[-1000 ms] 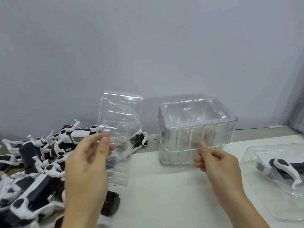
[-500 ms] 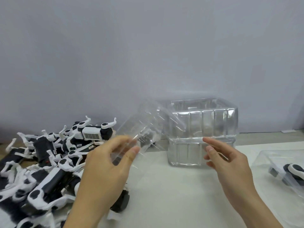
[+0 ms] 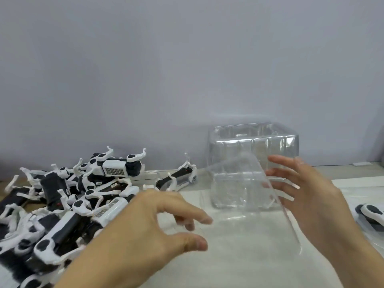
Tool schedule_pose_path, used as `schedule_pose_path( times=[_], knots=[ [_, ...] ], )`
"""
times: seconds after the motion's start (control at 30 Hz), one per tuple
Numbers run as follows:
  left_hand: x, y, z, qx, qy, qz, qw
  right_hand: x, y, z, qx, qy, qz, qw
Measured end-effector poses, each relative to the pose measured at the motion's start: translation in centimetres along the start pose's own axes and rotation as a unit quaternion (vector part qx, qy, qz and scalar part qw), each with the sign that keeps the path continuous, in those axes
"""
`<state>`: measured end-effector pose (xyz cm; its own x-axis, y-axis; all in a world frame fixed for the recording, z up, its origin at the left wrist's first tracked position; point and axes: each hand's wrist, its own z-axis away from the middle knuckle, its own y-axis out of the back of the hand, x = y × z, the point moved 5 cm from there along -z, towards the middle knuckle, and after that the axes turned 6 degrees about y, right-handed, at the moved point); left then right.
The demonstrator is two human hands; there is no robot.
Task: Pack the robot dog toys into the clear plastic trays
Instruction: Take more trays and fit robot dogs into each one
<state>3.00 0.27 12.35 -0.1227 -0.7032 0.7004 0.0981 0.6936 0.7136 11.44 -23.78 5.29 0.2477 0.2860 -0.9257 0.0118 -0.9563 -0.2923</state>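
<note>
Change: since half a second ago both hands have let their fingers spread, and the single clear tray has tipped from the left hand's pinch over toward the right hand.
Left hand [image 3: 145,229]: low at centre, fingers loosely extended, thumb below them; it grips nothing, its fingertips lying near the tray's near left edge, contact unclear.
Right hand [image 3: 307,196]: raised at right, fingers straight and spread, relaxed, just behind the tray's tilted wall; whether they touch it I cannot tell.
Single clear tray [image 3: 247,196]: between the two hands, tilted and blurred, over the white worktop [image 3: 228,267].
Stack of clear trays [image 3: 253,146]: upright on the worktop behind the single tray, against the grey wall [image 3: 187,59].
Pile of robot dog toys [image 3: 68,200]: black-and-white, heaped at left, legs pointing many ways, just beside the left wrist.
Lone robot dog toy [image 3: 176,179]: lying beyond the pile, near the stack's left side.
Packed tray [image 3: 372,225]: at the right edge, cut off by the frame, with a black-and-white toy in it.
</note>
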Motion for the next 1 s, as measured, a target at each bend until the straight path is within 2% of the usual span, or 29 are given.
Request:
schedule_pose_path(
  times=[0.13,0.27,0.43,0.53,0.63,0.77,0.87,1.0],
  knots=[
    [-0.3,-2.7,-0.8,-0.051,0.043,-0.041,0.997,-0.8,0.2,0.4,-0.087,-0.023,0.133,0.987],
    [0.2,-3.4,-1.2,-0.027,0.029,-0.066,0.997,-1.1,0.4,0.6,-0.114,-0.01,0.257,0.96],
    [-0.4,-0.5,-0.7,0.069,-0.034,-0.043,0.996,-1.7,0.9,0.4,-0.107,-0.01,0.171,0.979],
    [-1.5,1.0,-0.3,0.114,-0.046,0.015,0.992,-1.5,0.1,0.7,-0.174,-0.011,0.168,0.97],
    [-2.9,1.4,-0.5,0.138,-0.039,0.021,0.989,-0.9,-1.5,1.4,-0.245,-0.032,0.205,0.947],
    [-4.3,1.3,-1.1,0.162,-0.03,0.058,0.985,-0.2,-2.8,2.1,-0.292,-0.063,0.193,0.934],
    [-4.7,0.7,-1.4,0.152,-0.026,0.082,0.985,0.3,-3.3,2.3,-0.28,-0.082,0.185,0.938],
    [-4.9,0.4,-1.5,0.124,-0.036,0.101,0.986,0.2,-4.7,2.4,-0.229,-0.053,0.261,0.936]
  ],
)
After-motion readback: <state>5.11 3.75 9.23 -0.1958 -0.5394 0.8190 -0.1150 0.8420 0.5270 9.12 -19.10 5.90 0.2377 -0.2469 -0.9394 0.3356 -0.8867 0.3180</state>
